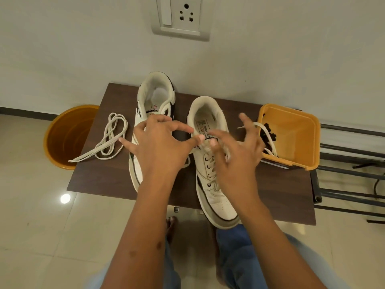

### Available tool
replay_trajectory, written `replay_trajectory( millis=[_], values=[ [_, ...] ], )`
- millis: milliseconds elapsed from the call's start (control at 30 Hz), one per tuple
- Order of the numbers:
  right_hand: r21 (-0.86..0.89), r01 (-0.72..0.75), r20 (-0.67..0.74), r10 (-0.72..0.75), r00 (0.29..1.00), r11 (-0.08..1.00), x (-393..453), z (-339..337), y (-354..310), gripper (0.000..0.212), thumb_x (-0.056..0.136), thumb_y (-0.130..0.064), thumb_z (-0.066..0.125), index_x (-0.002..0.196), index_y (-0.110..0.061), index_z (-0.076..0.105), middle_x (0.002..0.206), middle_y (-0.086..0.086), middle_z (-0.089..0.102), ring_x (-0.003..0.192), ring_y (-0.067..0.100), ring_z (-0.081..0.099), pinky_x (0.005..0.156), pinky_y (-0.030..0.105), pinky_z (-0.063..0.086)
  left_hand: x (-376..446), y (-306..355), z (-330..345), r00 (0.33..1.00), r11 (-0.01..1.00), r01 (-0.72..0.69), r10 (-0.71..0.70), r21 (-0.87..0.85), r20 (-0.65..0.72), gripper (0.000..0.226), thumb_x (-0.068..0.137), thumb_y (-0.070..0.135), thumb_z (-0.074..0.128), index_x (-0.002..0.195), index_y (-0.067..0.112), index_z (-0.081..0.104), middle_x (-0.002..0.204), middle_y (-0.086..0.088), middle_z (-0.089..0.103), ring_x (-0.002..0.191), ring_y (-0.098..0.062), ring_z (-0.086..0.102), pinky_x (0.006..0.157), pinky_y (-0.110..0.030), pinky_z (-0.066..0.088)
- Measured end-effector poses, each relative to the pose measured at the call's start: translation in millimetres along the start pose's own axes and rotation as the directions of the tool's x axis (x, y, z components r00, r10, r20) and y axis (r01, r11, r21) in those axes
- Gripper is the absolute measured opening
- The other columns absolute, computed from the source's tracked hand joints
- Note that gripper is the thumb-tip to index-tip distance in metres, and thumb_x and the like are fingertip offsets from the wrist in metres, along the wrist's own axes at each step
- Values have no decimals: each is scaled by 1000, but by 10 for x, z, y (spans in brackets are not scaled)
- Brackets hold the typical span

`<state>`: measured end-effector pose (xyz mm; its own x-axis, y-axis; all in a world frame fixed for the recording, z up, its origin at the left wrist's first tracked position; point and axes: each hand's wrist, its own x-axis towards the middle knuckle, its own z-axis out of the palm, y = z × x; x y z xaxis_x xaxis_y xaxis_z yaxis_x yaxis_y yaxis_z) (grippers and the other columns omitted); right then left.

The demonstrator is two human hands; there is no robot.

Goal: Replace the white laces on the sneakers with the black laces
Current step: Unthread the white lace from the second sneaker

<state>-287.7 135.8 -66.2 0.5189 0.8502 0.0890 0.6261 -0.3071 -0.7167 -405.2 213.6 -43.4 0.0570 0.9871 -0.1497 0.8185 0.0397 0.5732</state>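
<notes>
Two white sneakers stand on a dark brown table [270, 190], toes toward me. The left sneaker [155, 94] shows no lace and is partly hidden by my left hand [158, 142]. The right sneaker [216, 197] still has a white lace [210, 163] in its lower eyelets. My left thumb and index finger meet at the lace's top by the tongue, and my right hand [235, 159] pinches the same lace there, its other fingers spread. One loose lace end [268, 134] trails over the orange tub [298, 138], which holds black laces [269, 130]. A removed white lace [110, 140] lies coiled at the table's left.
An orange round bucket [66, 136] stands on the floor at the table's left edge. A dark metal rack [354, 170] is at the right. The wall with a socket plate [181, 17] is right behind the table. My knees in jeans [235, 257] are below the front edge.
</notes>
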Motion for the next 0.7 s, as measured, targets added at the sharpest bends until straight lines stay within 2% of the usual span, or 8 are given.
replay_trajectory(
  millis=[100, 233, 367, 467, 533, 600, 667, 700],
  values=[
    [-133, 38, 96, -26, 995, 990, -60, 89, -20, 26, 100, -36, 48, 115, -31, 69, 157, -2, 21, 143, 22, 8, 115, 48, 14, 11, 1, 7, 1000, 1000, -6, 6, -2, -4, 26, 68, 67, 72, 85, 47, 70, 129, 18, 49, 136, -17, 29, 112, -69, 0],
    [-68, -46, 125, 55, 991, 997, -40, 96, -14, 25, 102, -33, 46, 108, -25, 70, 157, -4, 22, 144, 20, 7, 116, 47, 14, -6, 37, 16, 1000, 999, -3, 4, -48, 11, 20, 69, 61, 75, 81, 46, 69, 129, 19, 49, 137, -17, 28, 113, -68, -4],
    [-79, -48, 60, 53, 997, 996, -15, 86, 26, 17, 97, -28, 57, 101, -21, 72, 151, 0, 31, 142, 22, 13, 115, 51, 20, 2, 34, 34, 1000, 999, -6, 6, -41, 7, 21, 68, 63, 75, 80, 47, 68, 128, 20, 49, 137, -16, 28, 113, -68, -2],
    [-105, -40, 6, 41, 999, 994, 5, 82, 8, 7, 91, -27, 65, 90, -24, 72, 148, 0, 34, 140, 23, 18, 113, 51, 20, 4, 48, 30, 1000, 1000, 7, -7, -1, -12, 21, 68, 63, 75, 76, 47, 64, 130, 20, 50, 137, -16, 29, 113, -67, -1],
    [-122, -23, -75, 14, 997, 992, 6, 63, -22, 6, 90, -26, 64, 86, -25, 69, 148, 0, 32, 138, 23, 22, 111, 52, 23, 1, 60, 19, 999, 999, 25, -24, 35, -33, 22, 68, 63, 76, 72, 46, 62, 131, 20, 50, 138, -17, 30, 114, -66, -1],
    [-33, -15, -254, 6, 967, 999, 40, -44, -20, 7, 92, -21, 61, 88, -20, 66, 140, 0, 36, 132, 9, 28, 110, 44, 30, 3, 58, 11, 998, 999, 29, -27, 45, -49, 22, 68, 61, 77, 71, 46, 62, 131, 20, 50, 137, -17, 31, 114, -66, -2],
    [154, -37, -471, 107, 876, 987, 126, -179, 90, 8, 93, -13, 59, 87, -14, 64, 124, -6, 39, 116, -13, 33, 104, 27, 38, 3, 50, 0, 998, 999, 26, -24, 37, -50, 21, 68, 59, 78, 71, 46, 63, 130, 20, 51, 136, -17, 32, 113, -67, -2],
    [251, -75, -541, 204, 816, 965, 163, -240, 152, 9, 93, -14, 59, 86, -17, 62, 124, -7, 35, 113, -11, 34, 103, 30, 41, 3, 50, -4, 999, 999, 23, -21, 35, -45, 21, 68, 60, 78, 70, 46, 62, 129, 20, 52, 136, -17, 33, 113, -68, -1]
  ],
)
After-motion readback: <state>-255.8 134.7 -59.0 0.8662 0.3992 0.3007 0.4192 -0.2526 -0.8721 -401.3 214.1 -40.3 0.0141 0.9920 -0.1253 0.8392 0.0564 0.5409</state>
